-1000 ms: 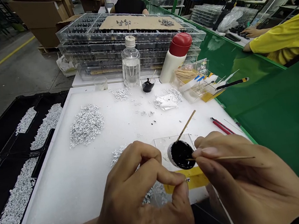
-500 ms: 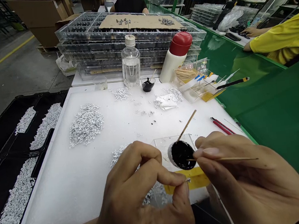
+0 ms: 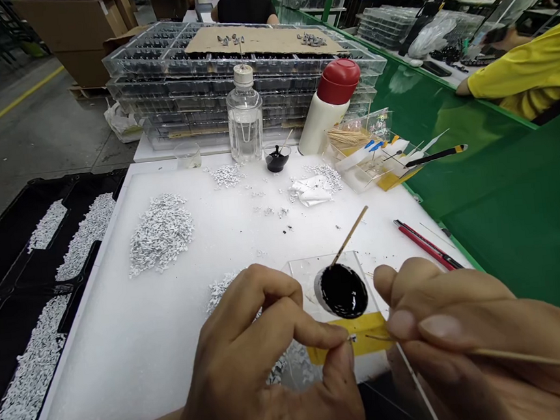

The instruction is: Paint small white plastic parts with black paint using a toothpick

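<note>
Between thumb and forefinger, my left hand pinches a tiny white piece with dark marks. My right hand holds a thin wooden toothpick, its tip just right of that piece with a small gap between them. Behind both hands a small round cup of black paint stands on a clear plastic plate, with a wooden stick leaning out of it. Yellow tape lies in front of the cup. More small white pieces are partly hidden behind my left hand.
A pile of white pieces lies on the white table. Farther back stand a clear bottle, a red-capped flask and stacked clear trays. Red-handled tweezers or a knife lie at right. A person's yellow sleeve shows beyond the green partition.
My right hand has moved right and down, taking the toothpick's tip out of the black paint to beside the white piece. My left hand has stayed still.
</note>
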Tool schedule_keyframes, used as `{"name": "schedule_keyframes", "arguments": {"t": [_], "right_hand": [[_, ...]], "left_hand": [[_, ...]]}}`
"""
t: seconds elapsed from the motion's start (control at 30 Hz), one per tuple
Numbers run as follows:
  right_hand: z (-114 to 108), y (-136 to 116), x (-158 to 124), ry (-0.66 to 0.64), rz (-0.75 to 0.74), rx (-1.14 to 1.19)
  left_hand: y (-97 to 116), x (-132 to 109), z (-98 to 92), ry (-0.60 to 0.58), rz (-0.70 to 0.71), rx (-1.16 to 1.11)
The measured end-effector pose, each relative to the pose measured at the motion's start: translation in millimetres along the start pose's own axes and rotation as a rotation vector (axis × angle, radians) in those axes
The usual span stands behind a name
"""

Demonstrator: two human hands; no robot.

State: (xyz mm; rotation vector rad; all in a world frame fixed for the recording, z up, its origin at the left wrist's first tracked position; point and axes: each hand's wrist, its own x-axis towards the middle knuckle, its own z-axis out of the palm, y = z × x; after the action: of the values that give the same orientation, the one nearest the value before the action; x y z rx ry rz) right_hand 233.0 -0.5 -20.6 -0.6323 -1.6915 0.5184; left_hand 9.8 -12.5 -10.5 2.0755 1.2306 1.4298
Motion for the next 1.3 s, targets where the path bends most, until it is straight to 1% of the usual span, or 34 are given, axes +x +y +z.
{"name": "schedule_keyframes", "arguments": {"t": [0.1, 0.17, 0.33, 0.47, 0.6, 0.8, 0.93, 1.03, 1.2, 1.3], "right_hand": [[-4.7, 4.2, 1.8, -0.058, -0.037, 0.087], [-4.3, 4.9, 1.8, -0.075, -0.034, 0.081], [3.5, -1.9, -1.5, 0.034, 0.13, -0.043], [6.9, -7.0, -0.5, 0.058, 0.172, -0.041], [5.7, -7.0, 1.4, 0.038, 0.15, -0.064], [2.0, -4.8, 13.2, -0.071, -0.007, -0.055], [2.3, -6.1, 22.3, -0.043, 0.007, -0.052], [3.9, -7.4, 24.1, -0.043, 0.018, -0.052], [3.2, -6.3, 15.4, -0.054, -0.003, -0.074], [2.4, -4.7, 8.9, -0.041, 0.011, -0.082]], "left_hand": [[0.2, 0.5, -0.1, 0.001, -0.003, -0.004], [0.4, 0.1, -0.7, -0.004, 0.001, -0.007], [-0.6, -1.5, -2.2, 0.006, 0.012, -0.01], [-1.6, 0.0, -0.8, 0.001, 0.008, -0.012], [-1.2, -0.6, -1.8, 0.015, -0.008, -0.02], [1.7, -0.2, -3.6, -0.009, 0.007, -0.011], [2.0, 0.4, 0.6, 0.003, -0.008, -0.017], [0.4, 0.1, 1.9, 0.003, -0.011, -0.025], [0.3, 0.2, -1.2, 0.012, -0.002, -0.025], [0.6, 0.2, -1.3, 0.007, 0.004, -0.024]]}}
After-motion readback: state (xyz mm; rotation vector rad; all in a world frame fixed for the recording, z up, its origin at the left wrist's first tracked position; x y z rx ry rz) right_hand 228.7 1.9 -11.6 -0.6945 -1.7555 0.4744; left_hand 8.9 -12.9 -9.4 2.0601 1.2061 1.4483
